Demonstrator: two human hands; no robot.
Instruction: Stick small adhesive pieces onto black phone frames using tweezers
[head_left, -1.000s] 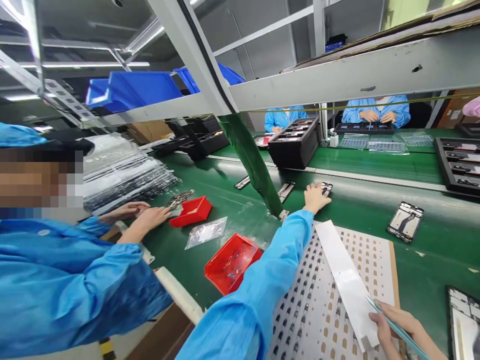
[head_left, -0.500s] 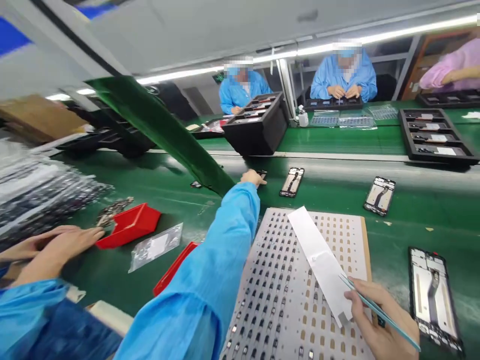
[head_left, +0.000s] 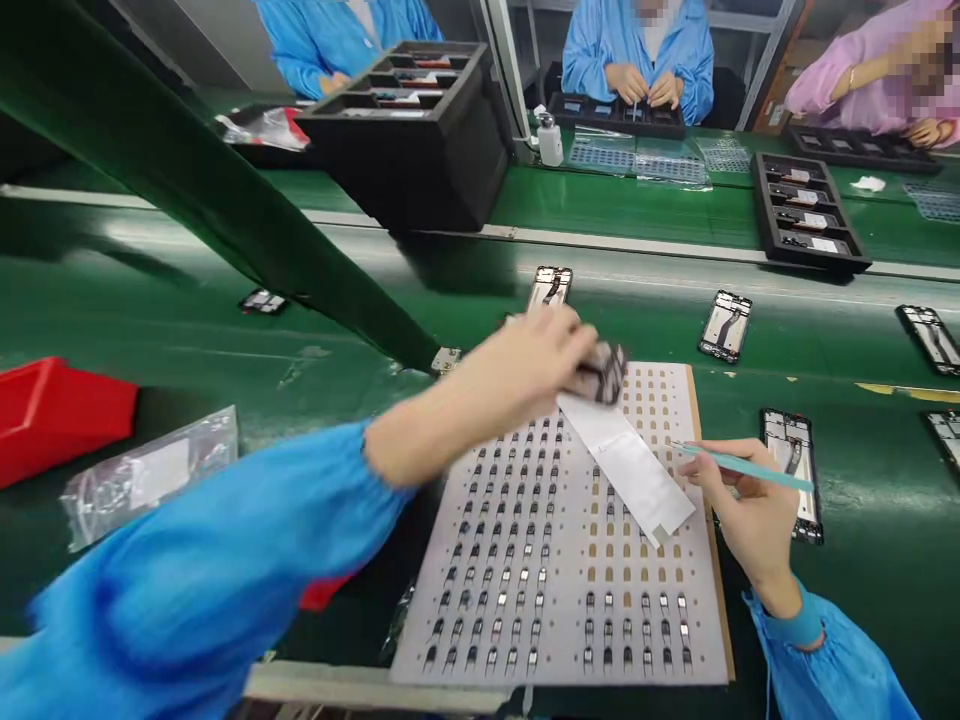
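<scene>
My left hand (head_left: 536, 360) is blurred by motion and closed on a dark phone frame (head_left: 604, 372), held above the top of a white sheet (head_left: 555, 580) covered with rows of small parts. My right hand (head_left: 742, 500) pinches teal tweezers (head_left: 739, 465) at the sheet's right edge, beside a white backing strip (head_left: 626, 460) that lies across the sheet. Both sleeves are blue.
Several phone frames (head_left: 724, 325) lie on the green belt (head_left: 862, 350). A slanted green post (head_left: 225, 230) crosses the left side. Black trays (head_left: 806, 215) and a stacked black tray (head_left: 409, 130) stand behind. A red bin (head_left: 52, 410) and plastic bag (head_left: 146, 475) lie left. Other workers sit across.
My left hand came back from the belt toward me with a phone frame in it. The camera tilted down and right. My right hand with the tweezers rose beside the strip.
</scene>
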